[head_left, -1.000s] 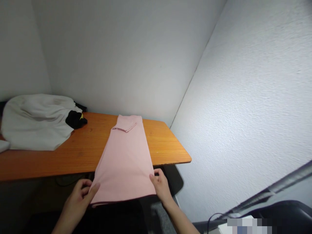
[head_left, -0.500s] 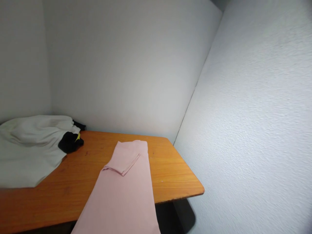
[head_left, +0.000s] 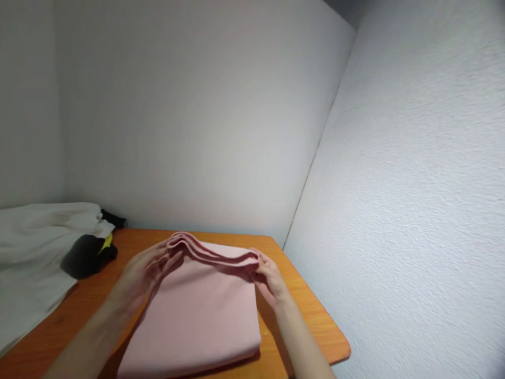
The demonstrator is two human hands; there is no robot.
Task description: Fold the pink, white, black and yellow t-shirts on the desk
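A folded pink shirt lies on the wooden table. Its far edge, several layers thick, is lifted off the cloth beneath. The left end of that raised edge is gripped by my left hand, fingers under the cloth. At the right end, my right hand pinches the layers, thumb and fingers around the fold. Parts of the fingertips are hidden by the fabric.
The orange-brown wooden table meets a white wall at the back and a textured wall on the right. To the left lies a heap of white cloth, with a black item showing yellow beside it.
Both hands have come into view and hold the shirt. The shirt, laid out long over the front edge before, is now folded shorter, with its far end raised. The view has shifted slightly.
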